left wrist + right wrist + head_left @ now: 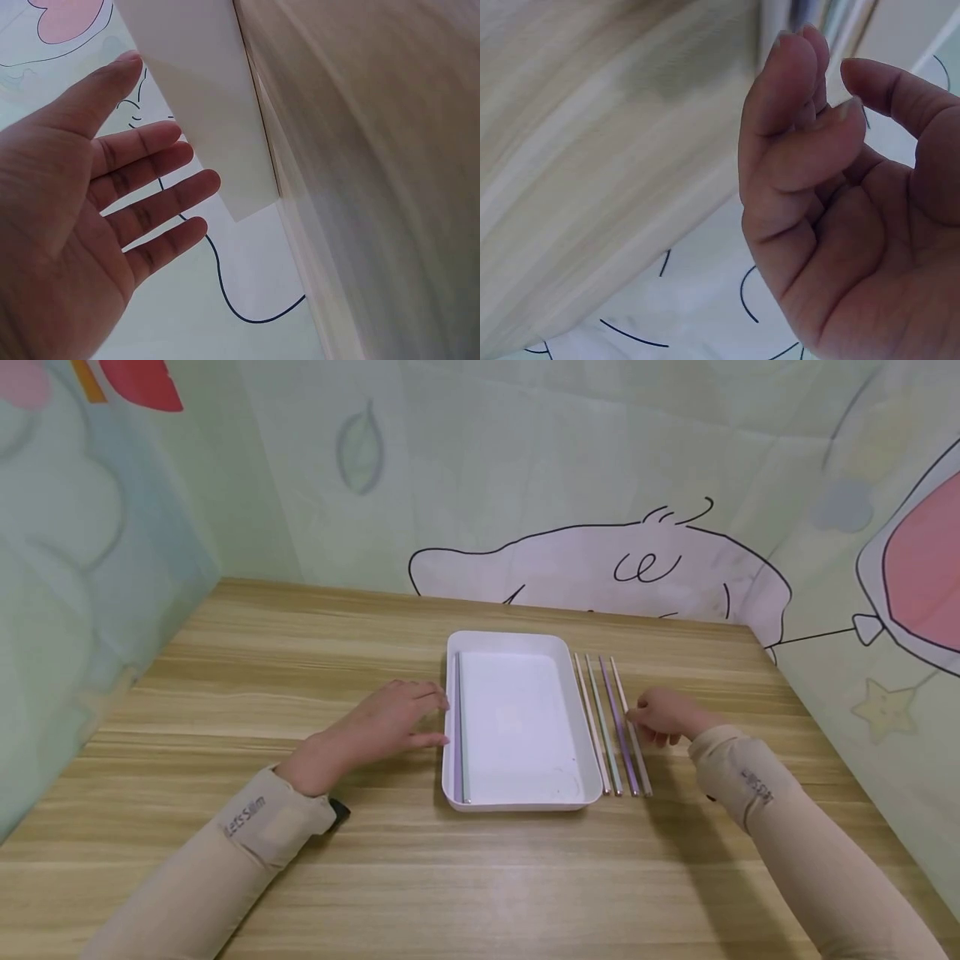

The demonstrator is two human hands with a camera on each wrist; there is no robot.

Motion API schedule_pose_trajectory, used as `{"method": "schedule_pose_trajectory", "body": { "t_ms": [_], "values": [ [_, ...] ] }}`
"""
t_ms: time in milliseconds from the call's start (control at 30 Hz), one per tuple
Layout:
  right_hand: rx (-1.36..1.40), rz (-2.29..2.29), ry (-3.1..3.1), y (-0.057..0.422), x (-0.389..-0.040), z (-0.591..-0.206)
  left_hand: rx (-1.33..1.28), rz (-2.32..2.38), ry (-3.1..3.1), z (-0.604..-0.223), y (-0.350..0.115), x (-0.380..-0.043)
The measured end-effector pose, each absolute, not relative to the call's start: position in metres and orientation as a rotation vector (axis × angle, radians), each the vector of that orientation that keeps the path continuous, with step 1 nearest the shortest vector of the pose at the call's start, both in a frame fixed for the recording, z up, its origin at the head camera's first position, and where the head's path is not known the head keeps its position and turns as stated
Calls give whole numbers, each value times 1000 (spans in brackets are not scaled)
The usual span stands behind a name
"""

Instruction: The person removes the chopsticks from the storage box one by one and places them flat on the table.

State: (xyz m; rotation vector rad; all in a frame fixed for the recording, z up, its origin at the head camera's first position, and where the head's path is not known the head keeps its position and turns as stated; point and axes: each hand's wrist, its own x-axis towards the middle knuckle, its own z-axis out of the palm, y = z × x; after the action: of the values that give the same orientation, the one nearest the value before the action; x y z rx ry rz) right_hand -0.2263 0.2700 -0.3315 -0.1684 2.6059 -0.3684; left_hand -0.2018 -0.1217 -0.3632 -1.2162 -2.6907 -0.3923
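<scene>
1. Behind the left hand, a beige sleeve (202, 860) with dark lettering covers the forearm, and a small dark object (340, 814) shows at its cuff.
2. The left hand (382, 718) is above the wood-grain table (360, 877), fingers extended and thumb apart. It has hold of nothing; its fingertips are at the tray's near-side wall, though whether they touch it is hard to tell.
3. Just to the right of the left hand's fingertips is the white tray (517, 727), between the two hands.
4. Inside the tray, along the wall nearest the left hand, a purple stick (457, 727) and a pale green stick (464, 735) lie side by side.
5. Past the tray, on the right hand's side, four more sticks lie on the table, roughly parallel. Moving toward that hand: a pinkish stick (591, 722), a light green stick (603, 724), a violet stick (618, 726) and a pale outermost stick (635, 743).
6. The right hand (666, 714) is at the outermost stick, fingers loosely bent. The right wrist view shows a gap between thumb and fingertips, with nothing gripped there; contact with the stick is unclear.
7. Behind the right hand is its beige sleeve (810, 852); beyond, up and right, a pink balloon drawing (930, 568) shows on the wall.
</scene>
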Motion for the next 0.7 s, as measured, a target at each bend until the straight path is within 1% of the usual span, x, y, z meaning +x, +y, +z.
{"method": "schedule_pose_trajectory", "body": {
  "t_ms": [333, 700],
  "values": [
    [-217, -405, 2644, 250, -228, -309, -1209, -362, -2692, -360, -122, -202],
    [-314, -383, 2703, 221, -228, -298, -1233, -371, -2654, -364, -122, -202]
  ]
}}
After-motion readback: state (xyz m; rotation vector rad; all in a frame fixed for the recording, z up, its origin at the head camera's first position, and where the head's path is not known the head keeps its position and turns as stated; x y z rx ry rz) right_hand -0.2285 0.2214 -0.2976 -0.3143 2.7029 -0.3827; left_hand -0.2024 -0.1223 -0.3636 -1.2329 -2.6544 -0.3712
